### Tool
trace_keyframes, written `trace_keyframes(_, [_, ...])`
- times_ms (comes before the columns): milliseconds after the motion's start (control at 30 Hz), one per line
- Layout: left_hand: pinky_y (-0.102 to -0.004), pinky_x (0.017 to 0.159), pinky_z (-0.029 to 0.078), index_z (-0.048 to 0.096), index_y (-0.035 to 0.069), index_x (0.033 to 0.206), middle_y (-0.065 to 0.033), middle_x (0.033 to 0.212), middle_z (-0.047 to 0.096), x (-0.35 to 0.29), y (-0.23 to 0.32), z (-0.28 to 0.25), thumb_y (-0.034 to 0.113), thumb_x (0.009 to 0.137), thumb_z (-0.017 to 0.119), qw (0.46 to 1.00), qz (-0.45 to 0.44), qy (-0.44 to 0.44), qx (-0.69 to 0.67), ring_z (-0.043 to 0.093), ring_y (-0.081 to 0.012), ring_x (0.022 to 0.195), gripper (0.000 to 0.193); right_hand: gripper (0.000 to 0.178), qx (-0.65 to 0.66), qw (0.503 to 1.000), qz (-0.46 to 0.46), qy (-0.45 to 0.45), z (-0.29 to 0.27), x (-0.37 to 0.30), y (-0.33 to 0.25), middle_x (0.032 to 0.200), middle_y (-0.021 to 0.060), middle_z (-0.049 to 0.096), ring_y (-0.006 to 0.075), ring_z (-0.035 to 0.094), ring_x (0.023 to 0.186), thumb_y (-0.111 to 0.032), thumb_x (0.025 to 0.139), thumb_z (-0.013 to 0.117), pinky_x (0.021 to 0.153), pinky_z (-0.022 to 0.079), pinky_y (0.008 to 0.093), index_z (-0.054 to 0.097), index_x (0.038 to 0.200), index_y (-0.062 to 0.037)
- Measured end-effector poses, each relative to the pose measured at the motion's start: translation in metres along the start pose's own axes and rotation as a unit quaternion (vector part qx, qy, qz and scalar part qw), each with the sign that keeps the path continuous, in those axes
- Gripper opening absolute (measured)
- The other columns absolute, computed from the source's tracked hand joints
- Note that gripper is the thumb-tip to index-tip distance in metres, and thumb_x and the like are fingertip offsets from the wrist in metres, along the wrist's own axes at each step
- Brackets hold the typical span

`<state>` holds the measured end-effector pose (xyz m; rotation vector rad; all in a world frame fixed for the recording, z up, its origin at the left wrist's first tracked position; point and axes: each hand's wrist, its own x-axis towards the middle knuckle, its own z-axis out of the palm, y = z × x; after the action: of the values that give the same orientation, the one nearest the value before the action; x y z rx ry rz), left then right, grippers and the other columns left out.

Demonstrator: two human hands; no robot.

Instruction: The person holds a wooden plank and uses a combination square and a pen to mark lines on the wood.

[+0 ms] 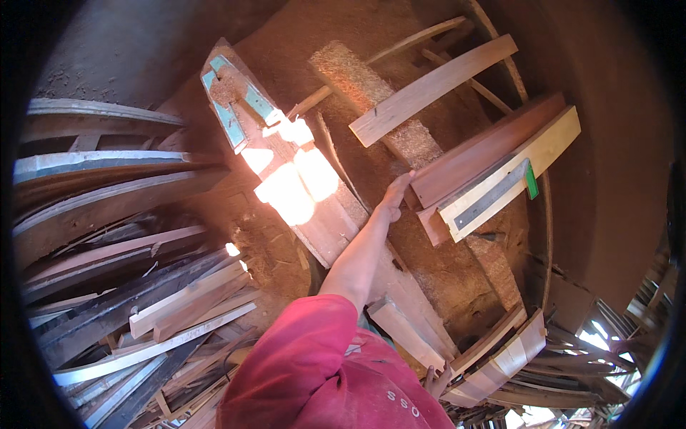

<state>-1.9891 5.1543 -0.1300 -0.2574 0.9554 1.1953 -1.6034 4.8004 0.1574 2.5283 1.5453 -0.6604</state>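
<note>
My left hand (pixel 394 196) reaches out ahead, its fingers stretched along the near end of a reddish-brown board (pixel 489 154); no grip around the board shows. Against that board lies a pale yellow board (pixel 564 139). On the pale board rests a square (pixel 493 193) with a flat grey blade and a green end piece (pixel 532 180). Low on the right, my right hand (pixel 437 380) is close to my body, its visible fingers apart, beside the end of a curved wooden piece (pixel 500 365). My shirt partly hides this hand.
A long dusty bench plank (pixel 336 229) runs diagonally, with turquoise patches (pixel 229 121) and bright sunlight. Another curved board (pixel 436 89) lies across a sawdust-covered beam (pixel 357 75). Stacked timber (pixel 100 193) fills the left side. A short wood block (pixel 404 332) lies near my body.
</note>
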Motion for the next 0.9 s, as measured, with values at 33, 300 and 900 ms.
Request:
trace_keyframes(33, [-0.0443,0.109,0.037,0.054,0.011,0.14,-0.0124,0.139,0.055,0.001,-0.004,-0.003,0.062,0.082,0.073,1.0,0.006,-0.01,0.018,0.048,-0.0257,0.132,0.08,0.06,0.0,1.0,0.004,0.003,0.001,0.0,-0.001,0.13,0.0241,0.045,0.0322,0.056,0.103,-0.021,0.096,0.065,0.085,0.05,0.0407,0.039,0.145,0.0017])
trace_keyframes(300, [-0.0434,0.107,0.039,0.055,0.005,0.138,-0.0123,0.141,0.055,0.034,-0.008,-0.029,0.066,0.08,0.073,0.998,0.037,-0.046,0.002,0.049,-0.0243,0.132,0.086,0.059,0.006,1.0,-0.019,0.011,0.001,0.017,-0.025,0.131,0.0233,0.046,0.0322,0.058,0.104,-0.017,0.095,0.066,0.081,0.054,0.0385,0.04,0.145,0.0001])
trace_keyframes(900, [-0.0453,0.107,0.04,0.045,0.015,0.145,-0.0049,0.142,0.05,0.031,0.035,-0.042,0.078,0.087,0.052,0.997,0.077,-0.021,0.004,0.045,-0.0241,0.129,0.086,0.051,0.062,0.994,-0.036,0.077,0.033,0.004,-0.034,0.132,0.0231,0.052,0.0368,0.053,0.119,-0.018,0.096,0.065,0.1,0.045,0.0435,0.046,0.139,0.0021])
